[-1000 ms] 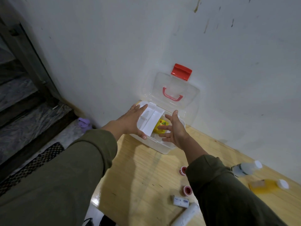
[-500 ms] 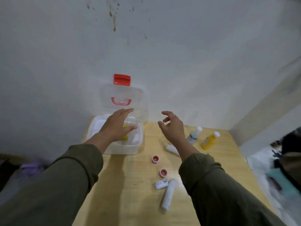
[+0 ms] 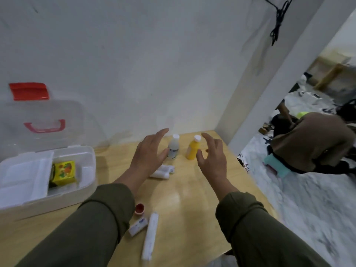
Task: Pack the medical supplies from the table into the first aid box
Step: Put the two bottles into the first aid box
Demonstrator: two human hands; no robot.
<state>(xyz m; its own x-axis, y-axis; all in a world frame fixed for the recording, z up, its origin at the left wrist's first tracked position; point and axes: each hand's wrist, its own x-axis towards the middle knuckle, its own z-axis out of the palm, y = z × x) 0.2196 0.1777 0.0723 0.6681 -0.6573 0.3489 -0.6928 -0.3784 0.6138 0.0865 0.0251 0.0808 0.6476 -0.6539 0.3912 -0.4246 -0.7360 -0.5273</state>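
A: What's hidden or hard to read here?

B: The first aid box [image 3: 84, 170] runs off the left edge of the frame, so only part of it shows. Its clear lid [image 3: 44, 120] stands open against the wall, with a red latch [image 3: 28, 91] at the top and a red handle [image 3: 44, 126] lower down. Inside, a yellow carton [image 3: 63, 171] sits beside a white insert tray [image 3: 25, 176]; the print on the carton is too blurred to read. The left sleeve [image 3: 86, 232] covers part of a small red-capped item [image 3: 139, 209] and the end of a small white labelled box [image 3: 137, 226].

A: And the hands?

B: Both hang over the table [image 3: 185, 199] in the centre of the frame, fingers spread and loosely bent, gripping nothing. The left hand [image 3: 149, 153] is just beside the white bottle [image 3: 173, 149], its thumb near the bottle's side; whether it touches I cannot tell. The right hand [image 3: 212, 157] is just right of the yellow bottle [image 3: 193, 150].

A: Which way do the supplies point?

B: Both bottles stand upright, white caps up, near the table's far edge. Two short white rolls [image 3: 163, 171], partly under the left hand, lie flat with their long axis running left to right. The long white roll [image 3: 150, 236] at lower centre lies flat, its axis running almost top to bottom in the frame, blurred.

A: Anything beyond the table?

B: At the right, a person [image 3: 308, 143] crouches on the floor, indistinct.
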